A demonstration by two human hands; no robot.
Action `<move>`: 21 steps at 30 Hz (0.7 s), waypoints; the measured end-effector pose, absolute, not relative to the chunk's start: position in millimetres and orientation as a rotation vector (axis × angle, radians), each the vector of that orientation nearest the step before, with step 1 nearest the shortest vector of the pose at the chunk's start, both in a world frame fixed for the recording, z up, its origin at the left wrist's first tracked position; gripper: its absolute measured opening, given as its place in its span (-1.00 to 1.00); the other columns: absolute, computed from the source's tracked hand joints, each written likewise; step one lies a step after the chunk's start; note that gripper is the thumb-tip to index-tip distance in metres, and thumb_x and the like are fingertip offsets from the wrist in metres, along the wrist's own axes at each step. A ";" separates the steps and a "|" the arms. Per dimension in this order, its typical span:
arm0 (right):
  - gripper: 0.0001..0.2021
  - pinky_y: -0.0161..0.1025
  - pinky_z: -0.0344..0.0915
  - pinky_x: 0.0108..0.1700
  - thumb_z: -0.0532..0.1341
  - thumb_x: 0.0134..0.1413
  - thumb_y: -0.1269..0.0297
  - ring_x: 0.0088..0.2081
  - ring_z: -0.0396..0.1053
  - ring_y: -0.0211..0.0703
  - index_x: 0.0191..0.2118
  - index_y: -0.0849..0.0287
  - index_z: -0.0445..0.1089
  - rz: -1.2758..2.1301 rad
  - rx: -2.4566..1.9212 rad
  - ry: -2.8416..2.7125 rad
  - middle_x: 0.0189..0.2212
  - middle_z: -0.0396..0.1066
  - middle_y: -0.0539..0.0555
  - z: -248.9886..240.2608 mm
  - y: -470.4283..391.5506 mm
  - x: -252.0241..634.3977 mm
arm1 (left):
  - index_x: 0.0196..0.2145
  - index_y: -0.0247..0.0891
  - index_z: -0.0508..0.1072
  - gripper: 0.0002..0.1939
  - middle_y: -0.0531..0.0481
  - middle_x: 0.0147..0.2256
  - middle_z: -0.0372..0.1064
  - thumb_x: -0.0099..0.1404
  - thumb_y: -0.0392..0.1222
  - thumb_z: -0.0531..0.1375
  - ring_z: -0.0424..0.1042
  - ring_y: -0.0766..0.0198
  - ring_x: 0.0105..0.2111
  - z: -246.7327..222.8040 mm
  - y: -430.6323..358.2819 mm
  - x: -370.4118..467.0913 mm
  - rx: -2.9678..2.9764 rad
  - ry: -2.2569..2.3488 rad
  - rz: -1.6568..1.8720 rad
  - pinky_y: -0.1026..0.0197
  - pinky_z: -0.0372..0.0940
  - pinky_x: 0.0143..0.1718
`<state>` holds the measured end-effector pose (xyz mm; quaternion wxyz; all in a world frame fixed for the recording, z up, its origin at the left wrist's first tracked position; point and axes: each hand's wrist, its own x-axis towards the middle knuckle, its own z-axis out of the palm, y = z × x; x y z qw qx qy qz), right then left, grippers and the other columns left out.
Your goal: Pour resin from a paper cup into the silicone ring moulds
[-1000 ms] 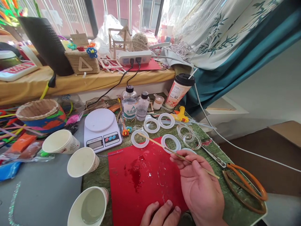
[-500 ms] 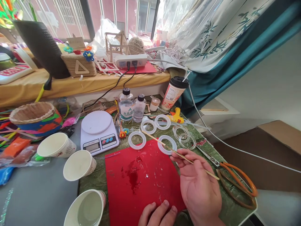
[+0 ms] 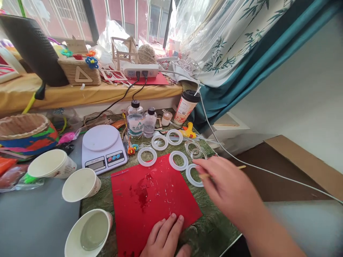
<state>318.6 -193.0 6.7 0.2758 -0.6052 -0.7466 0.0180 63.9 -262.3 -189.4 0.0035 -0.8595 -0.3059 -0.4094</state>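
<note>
My right hand (image 3: 225,185) is closed around a thin wooden stick (image 3: 242,167), its end sticking out past the knuckles on the right. Just left of that hand lies a white silicone ring mould (image 3: 190,175), partly covered by the fingers. Several similar moulds, among them one ring mould (image 3: 147,157), lie beyond the red sheet (image 3: 184,203). My left hand (image 3: 164,237) rests with fingers spread on the sheet's near edge. A wet, glossy patch (image 3: 143,192) marks the sheet's middle. Clear rings (image 3: 198,154) lie beyond my right fingers.
Paper cups stand at left, the nearest paper cup (image 3: 70,228) holding clear liquid. Behind are a kitchen scale (image 3: 100,137), clear bottles (image 3: 135,123), a yellow glue gun (image 3: 189,131) and a lidded drink cup (image 3: 184,109). A white cable (image 3: 241,159) hangs across the right side.
My right hand has turned over, palm down, drawing the stick back from the moulds. Another ring mould shows beside it; the orange-handled scissors are now hidden. The view has shifted right.
</note>
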 end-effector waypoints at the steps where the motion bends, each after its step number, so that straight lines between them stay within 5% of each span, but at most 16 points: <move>1: -0.69 0.08 0.56 -0.05 0.20 0.64 0.26 -0.18 0.64 0.17 0.11 0.03 0.75 0.034 -1.662 -2.128 -0.24 0.69 0.17 -4.1 -177.1 310.3 | 0.08 -0.09 0.73 -0.83 -0.02 0.17 0.83 0.62 -0.09 0.39 0.81 0.21 0.11 -185.8 -261.6 61.9 -2.697 -0.940 -1.262 0.25 0.59 0.27; 5: -0.70 0.09 0.60 0.09 0.24 0.58 0.38 0.00 0.70 0.25 0.16 0.13 0.73 0.158 -2.000 -2.344 -0.06 0.75 0.26 -37.0 -146.3 289.5 | 0.00 -0.05 0.65 -0.88 -0.05 0.28 0.78 0.54 -0.18 0.43 0.76 0.17 0.23 -171.2 -257.2 53.2 -2.699 -0.838 -1.197 0.18 0.52 0.36; 10: -0.80 -0.02 0.53 0.03 0.29 0.58 0.42 -0.01 0.72 0.20 -0.05 0.10 0.71 0.184 -2.107 -2.383 -0.10 0.77 0.23 -43.9 -142.0 280.9 | 0.02 -0.02 0.63 -0.85 -0.03 0.20 0.80 0.54 -0.13 0.45 0.74 0.19 0.19 -160.5 -252.6 52.5 -2.652 -0.816 -1.175 0.16 0.36 0.48; 21: -0.79 -0.04 0.45 -0.03 0.29 0.56 0.53 -0.02 0.74 0.20 -0.05 0.18 0.69 0.105 -2.064 -2.466 -0.10 0.76 0.25 -38.5 -141.7 280.9 | -0.03 0.07 0.62 -0.86 -0.02 0.13 0.84 0.54 -0.03 0.48 0.74 0.12 0.16 -152.0 -252.9 58.3 -2.574 -0.885 -1.140 0.02 0.13 0.64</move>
